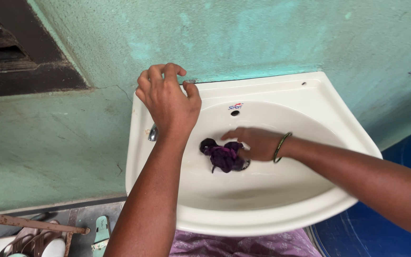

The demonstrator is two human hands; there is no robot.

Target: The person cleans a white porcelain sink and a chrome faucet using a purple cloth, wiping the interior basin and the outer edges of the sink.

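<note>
A cream wall-mounted sink (338,135) fills the middle of the view. My right hand (255,143) reaches into the basin and presses a crumpled dark purple cloth (223,156) against the bottom near the drain. A green bangle (281,146) circles that wrist. My left hand (168,97) hovers with curled fingers over the sink's back left corner, where a chrome tap (153,133) pokes out beside my forearm. What the left hand grips is hidden under it.
A rough green wall (243,33) backs the sink. A dark wooden window frame (20,57) sits at upper left. A rusty bar (24,222) and sandals (39,240) lie on the floor at lower left. A blue container (381,233) stands at lower right.
</note>
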